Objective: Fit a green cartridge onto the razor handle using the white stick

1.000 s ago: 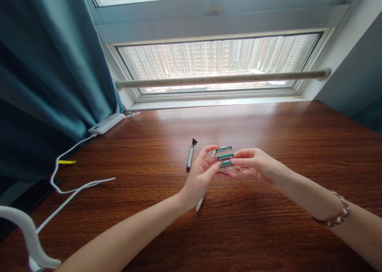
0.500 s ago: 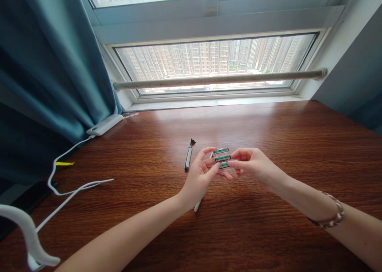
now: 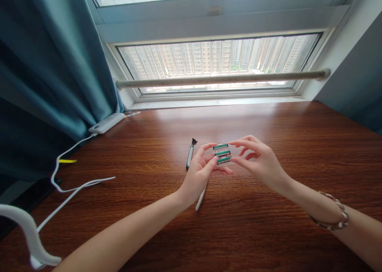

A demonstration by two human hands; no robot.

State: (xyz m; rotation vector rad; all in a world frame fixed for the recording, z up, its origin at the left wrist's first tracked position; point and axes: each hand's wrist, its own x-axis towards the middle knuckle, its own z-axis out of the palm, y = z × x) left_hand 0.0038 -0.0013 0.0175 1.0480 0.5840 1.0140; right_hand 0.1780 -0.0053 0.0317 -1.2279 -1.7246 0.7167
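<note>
A small clear plastic tray with three green-and-black razor cartridges faces me above the table. My left hand grips its left side, index finger at the top and thumb near the bottom cartridge. Other left fingers show underneath the tray. At the tray's right side, my right hand has its index fingertip by the top cartridge and its thumb by the bottom one, the two spanning that edge. Behind my left hand lies a razor handle, grey and black. A thin white stick pokes out below the left hand, partly hidden.
The brown wooden table runs up to the window. On the left are a white power strip or adapter, a white cable, a yellow strip and a curved white stand. A blue curtain hangs there.
My right index finger and thumb have spread apart, moving from the lower cartridges to the tray's right-hand corners. All three cartridges now show more fully. The left hand keeps its grip.
</note>
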